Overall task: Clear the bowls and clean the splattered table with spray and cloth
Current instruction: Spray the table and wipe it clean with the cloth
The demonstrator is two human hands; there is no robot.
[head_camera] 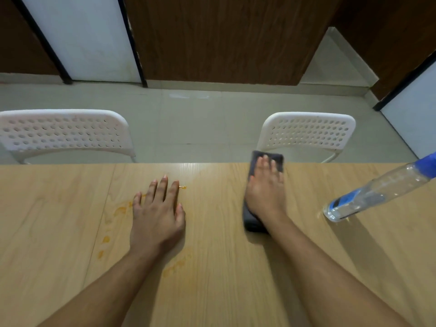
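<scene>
Cloth (pixel 265 192) under flat right hand (pixel 265 192), fingers straight; left hand (pixel 157 217) flat on table (pixel 236 279); bottle (pixel 375 192) label unreadable.

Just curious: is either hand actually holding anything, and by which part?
Nothing is gripped. The right hand presses flat on the dark cloth; the left hand lies flat on the table.

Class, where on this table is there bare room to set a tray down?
Free: between the cloth under the right hand and the spray bottle; also the table's far-left stretch. Crowded: orange splatters ring the left hand.
</scene>
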